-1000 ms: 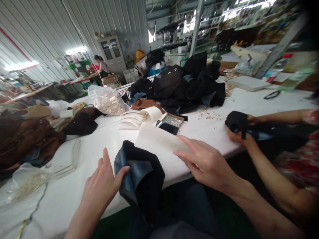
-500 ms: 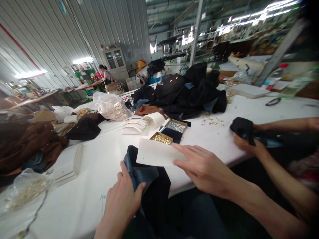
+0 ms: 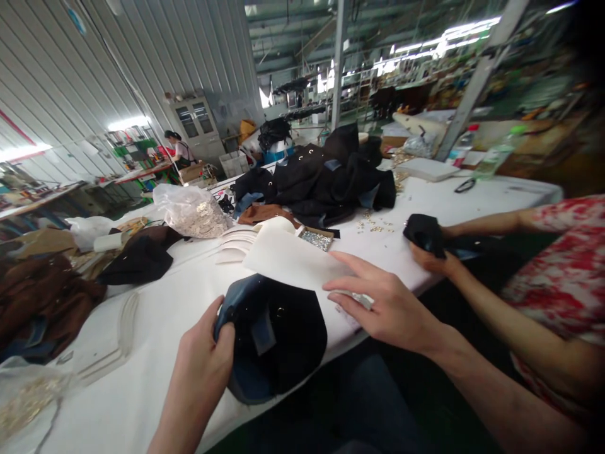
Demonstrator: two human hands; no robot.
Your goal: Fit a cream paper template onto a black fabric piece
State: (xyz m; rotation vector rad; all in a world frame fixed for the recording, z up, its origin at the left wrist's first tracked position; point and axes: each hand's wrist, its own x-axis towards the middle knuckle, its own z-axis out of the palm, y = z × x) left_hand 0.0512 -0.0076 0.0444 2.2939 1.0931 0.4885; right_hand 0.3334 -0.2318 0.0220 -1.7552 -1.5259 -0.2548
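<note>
My left hand (image 3: 205, 356) pinches the left edge of a black fabric piece (image 3: 300, 337) with blue denim on its left side. A small metal eyelet and a blue denim patch show on its face. Between the fingertips of my right hand (image 3: 390, 302) is the right end of a white card (image 3: 288, 257), which hangs just above the fabric's top edge. Behind the card, a small box of silver metal pieces (image 3: 316, 239) is partly hidden.
White curved sheets (image 3: 231, 244) and a bag of pale pieces (image 3: 193, 213) lie beyond. A black garment pile (image 3: 326, 180) stands at the back. At right, a co-worker's hands (image 3: 432, 258) hold a black piece. Loose metal bits (image 3: 373, 224) and scissors (image 3: 465, 186) lie right.
My left hand has shifted left and the fabric piece now faces me, spread out and rounded. The white card has moved up and left, covering the gold-piece box. The view has swung right.
</note>
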